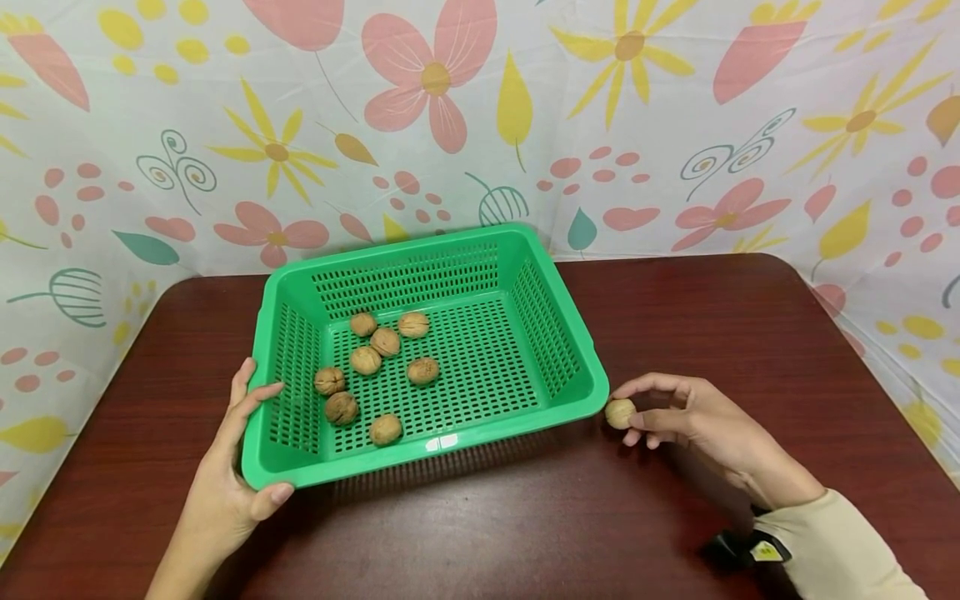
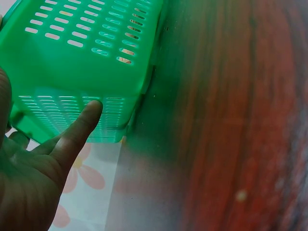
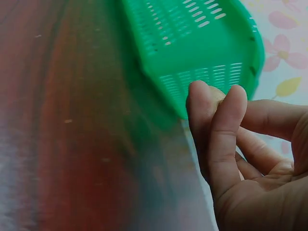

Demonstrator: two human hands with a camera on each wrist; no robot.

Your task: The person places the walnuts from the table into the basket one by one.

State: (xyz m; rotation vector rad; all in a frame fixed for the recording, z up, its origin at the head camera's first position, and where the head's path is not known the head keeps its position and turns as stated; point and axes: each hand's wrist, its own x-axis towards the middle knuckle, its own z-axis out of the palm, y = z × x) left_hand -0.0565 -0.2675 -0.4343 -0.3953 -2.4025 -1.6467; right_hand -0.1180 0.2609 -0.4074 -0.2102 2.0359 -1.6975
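A green plastic basket (image 1: 450, 454) with slotted walls sits tilted to the view on the table. Several walnuts (image 1: 366, 360) lie loose inside it, mostly toward its left half. At the basket's left end my left hand (image 1: 225, 467) grips the rim, thumb over the front corner and fingertips at the side. In the left wrist view, a finger (image 2: 79, 132) of that hand lies along the basket's wall. Just outside the front right corner, my right hand (image 1: 701, 425) pinches a pale walnut (image 1: 619, 413) between thumb and fingers. The right wrist view shows this walnut (image 3: 217, 95) mostly hidden behind the fingertips.
The dark reddish-brown table (image 1: 510, 533) has rounded back corners. Behind it hangs a white cloth (image 1: 465, 183) printed with flowers and leaves. A dark strap device (image 1: 750, 548) sits on the right wrist by the beige sleeve (image 1: 832, 542).
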